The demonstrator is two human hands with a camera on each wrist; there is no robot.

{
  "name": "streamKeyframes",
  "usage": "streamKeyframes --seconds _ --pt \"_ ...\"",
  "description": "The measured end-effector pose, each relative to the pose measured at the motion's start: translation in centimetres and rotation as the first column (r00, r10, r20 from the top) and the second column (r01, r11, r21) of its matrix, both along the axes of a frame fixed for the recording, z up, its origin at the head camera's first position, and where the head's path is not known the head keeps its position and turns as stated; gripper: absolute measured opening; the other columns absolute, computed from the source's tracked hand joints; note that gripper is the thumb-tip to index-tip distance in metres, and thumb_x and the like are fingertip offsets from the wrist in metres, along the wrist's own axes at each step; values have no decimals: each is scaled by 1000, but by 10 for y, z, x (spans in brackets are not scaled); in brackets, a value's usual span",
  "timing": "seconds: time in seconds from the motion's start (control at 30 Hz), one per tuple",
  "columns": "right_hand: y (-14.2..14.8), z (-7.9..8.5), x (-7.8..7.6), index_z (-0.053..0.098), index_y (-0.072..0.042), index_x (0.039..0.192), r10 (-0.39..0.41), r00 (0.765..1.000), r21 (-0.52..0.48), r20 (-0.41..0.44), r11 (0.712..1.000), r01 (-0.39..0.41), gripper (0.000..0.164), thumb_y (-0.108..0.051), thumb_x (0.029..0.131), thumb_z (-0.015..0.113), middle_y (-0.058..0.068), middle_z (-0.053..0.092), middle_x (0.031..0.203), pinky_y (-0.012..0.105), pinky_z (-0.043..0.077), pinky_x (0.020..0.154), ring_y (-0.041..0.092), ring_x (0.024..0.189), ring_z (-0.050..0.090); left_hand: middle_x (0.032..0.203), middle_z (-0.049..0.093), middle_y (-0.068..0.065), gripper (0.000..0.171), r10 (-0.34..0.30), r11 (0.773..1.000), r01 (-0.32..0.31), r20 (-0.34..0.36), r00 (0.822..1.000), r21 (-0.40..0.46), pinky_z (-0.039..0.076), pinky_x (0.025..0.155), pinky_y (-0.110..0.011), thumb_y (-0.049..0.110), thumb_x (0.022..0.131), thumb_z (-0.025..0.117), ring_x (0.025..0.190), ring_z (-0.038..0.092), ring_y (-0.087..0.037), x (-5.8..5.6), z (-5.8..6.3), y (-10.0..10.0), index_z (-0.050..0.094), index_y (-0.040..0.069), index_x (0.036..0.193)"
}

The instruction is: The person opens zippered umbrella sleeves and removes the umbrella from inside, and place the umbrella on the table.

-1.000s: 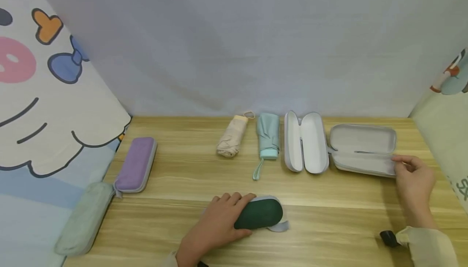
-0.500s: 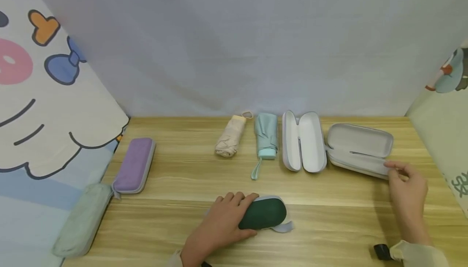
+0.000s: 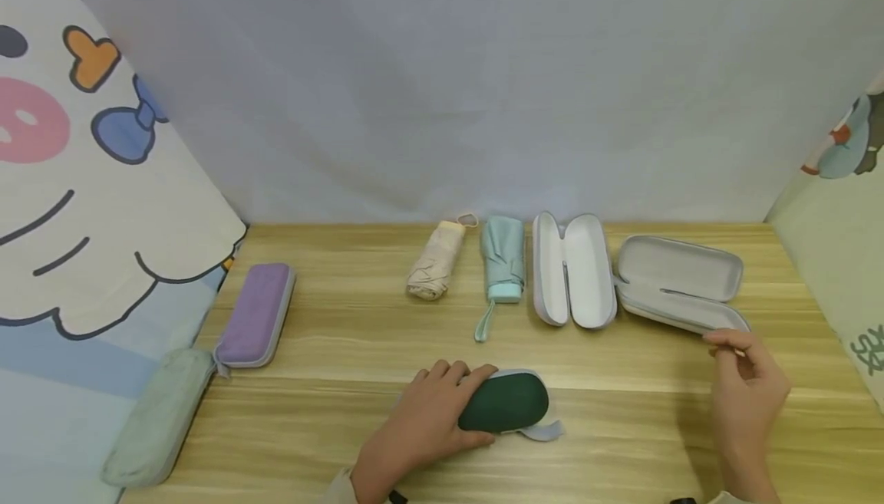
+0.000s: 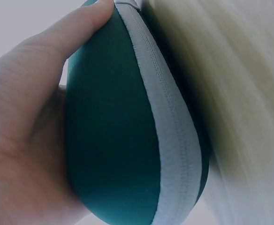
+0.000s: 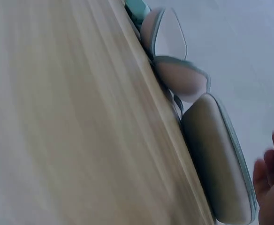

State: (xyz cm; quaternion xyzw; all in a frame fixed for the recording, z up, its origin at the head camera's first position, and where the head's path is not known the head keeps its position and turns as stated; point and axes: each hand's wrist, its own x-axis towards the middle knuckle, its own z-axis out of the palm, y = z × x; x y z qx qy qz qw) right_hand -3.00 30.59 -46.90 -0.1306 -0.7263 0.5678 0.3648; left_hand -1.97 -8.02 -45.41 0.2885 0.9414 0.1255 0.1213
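Note:
My left hand (image 3: 428,420) grips a dark green zipped glasses case (image 3: 506,402) on the table. A pale zipper band (image 4: 163,117) runs along its side in the left wrist view, and a light strap (image 3: 543,432) trails from its right end. My right hand (image 3: 749,389) is at the near right edge of an open grey zip case (image 3: 680,266), its fingers loosely bent with nothing seen in them. In the right wrist view, the fingers (image 5: 270,168) appear beside that case (image 5: 219,164); I cannot tell whether they touch it.
Left of the grey case stands an open white-lined case (image 3: 592,274). Beside it lie a folded teal umbrella (image 3: 504,255) and a beige one (image 3: 437,258). A purple case (image 3: 255,312) and a pale green case (image 3: 159,420) sit at the table's left edge.
My right hand has moved left and nearer from the grey case's right end along its front edge. The left hand and green case have shifted slightly to the right.

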Motion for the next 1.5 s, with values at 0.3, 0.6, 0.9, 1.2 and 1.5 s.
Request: streamKeyframes --seconds 0.3,0.6,0.9,1.2,1.5 --pt "-37 -9 19 62 21 96 551 832 -163 -63 817 -553 14 19 99 48 1 73 94 20 57 69 13 79 68 131 63 3 87 -31 999 31 -13 999 10 52 91 -39 70 87 71 116 59 -17 -3 -4 5 38 36 160" --pt "-58 -25 26 62 13 119 780 618 -65 96 624 -778 23 16 101 49 0 71 116 22 59 82 8 105 68 129 63 4 87 -48 998 49 -29 998 36 51 86 -33 71 88 69 113 59 -15 -6 -9 9 35 39 161" --pt "-85 -33 31 53 -2 141 818 475 -87 325 526 -846 38 -1 104 59 4 66 126 24 58 81 4 106 68 132 66 0 86 40 997 -36 -68 997 72 57 90 -39 74 86 68 117 62 -19 -10 -12 16 45 31 157" --pt "-102 -30 29 54 4 118 803 451 -215 390 556 -803 26 -9 100 68 15 67 104 31 62 71 8 83 71 134 66 -1 85 77 992 -68 -85 993 103 58 90 -40 77 87 64 118 63 -19 -19 -16 16 47 29 155" --pt "-113 -22 32 66 10 113 753 416 -303 509 610 -732 25 -11 100 68 14 76 84 30 62 67 13 64 72 131 66 -1 84 107 985 -100 -42 993 138 58 90 -40 76 89 62 116 65 -18 -23 -15 18 49 25 154"
